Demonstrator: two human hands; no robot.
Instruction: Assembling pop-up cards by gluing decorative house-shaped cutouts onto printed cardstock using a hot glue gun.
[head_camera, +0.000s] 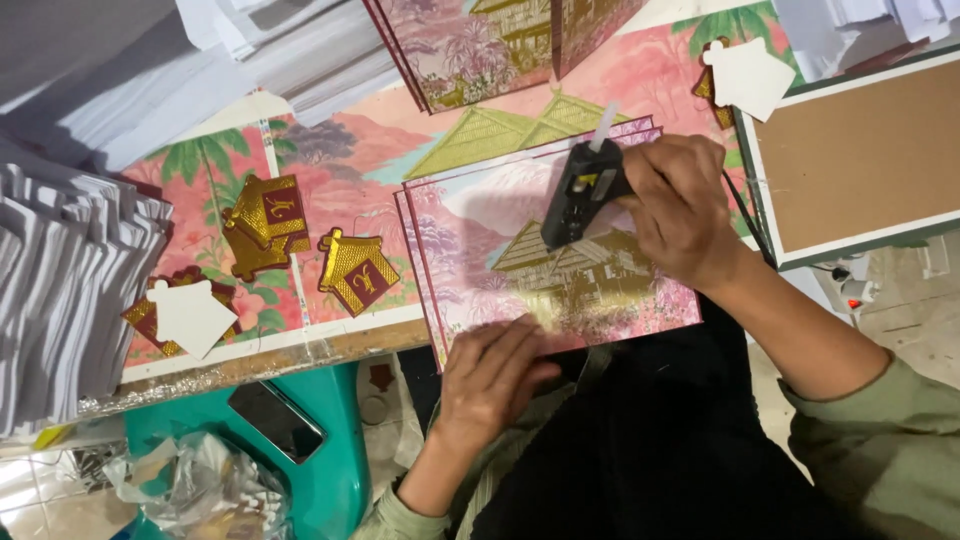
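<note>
My right hand (680, 205) is clamped around a black glue gun (580, 195), nozzle down on the pink printed card with the gold hut picture (520, 215), on the counter (330, 345). My left hand (495, 370) lies flat, fingers open, pressing the card's near edge. Gold-and-maroon house-shaped cutouts (355, 272) lie well to the left.

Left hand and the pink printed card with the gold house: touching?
Touching. The head view shows the left hand lying flat on the near edge of the pink printed card, fingers overlapping it with no gap.
</note>
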